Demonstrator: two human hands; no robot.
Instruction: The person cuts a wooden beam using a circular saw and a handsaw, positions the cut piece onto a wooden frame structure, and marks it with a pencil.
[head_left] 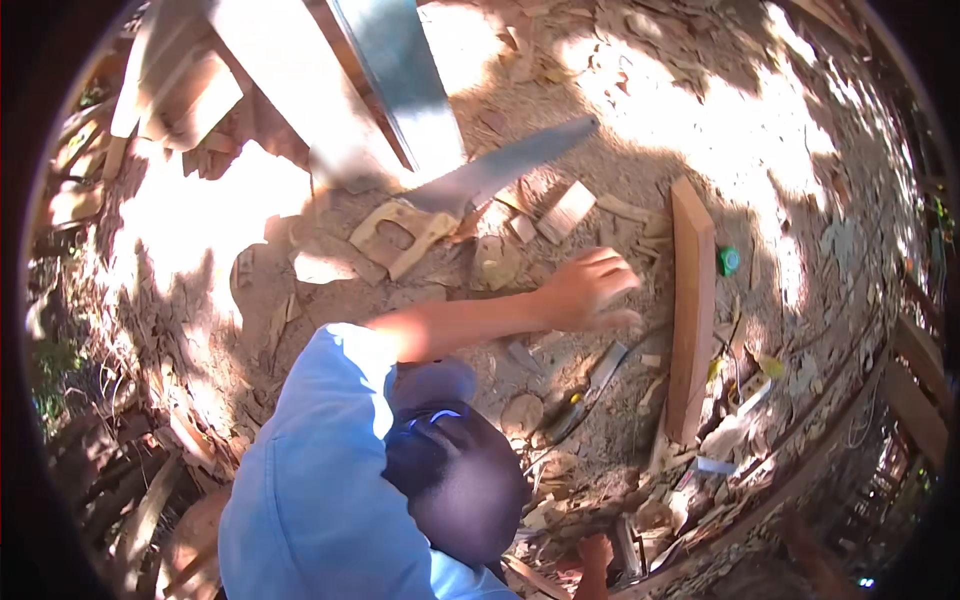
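Observation:
My left arm, in a light blue sleeve, reaches across to the right. My left hand (590, 290) is above the ground with fingers partly bent, thumb apart, and nothing visible in it. Beyond it lie a handsaw (490, 175) with a pale wooden handle and a small wood block (566, 211). Right of the hand a long, angled wooden beam (690, 310) lies lengthwise. A chisel-like tool (604, 368) with a dark and yellow handle lies nearer me. Low in the view my right hand (594, 550) looks closed beside wood scraps; what it grips is hidden.
Wide boards (300, 80) and a grey-blue plank (395, 70) extend from the far edge. A green round object (727, 260) sits beside the beam. Chips and offcuts litter the sandy ground (560, 90). A dark rounded shape (460, 490) blocks the view in the lower middle.

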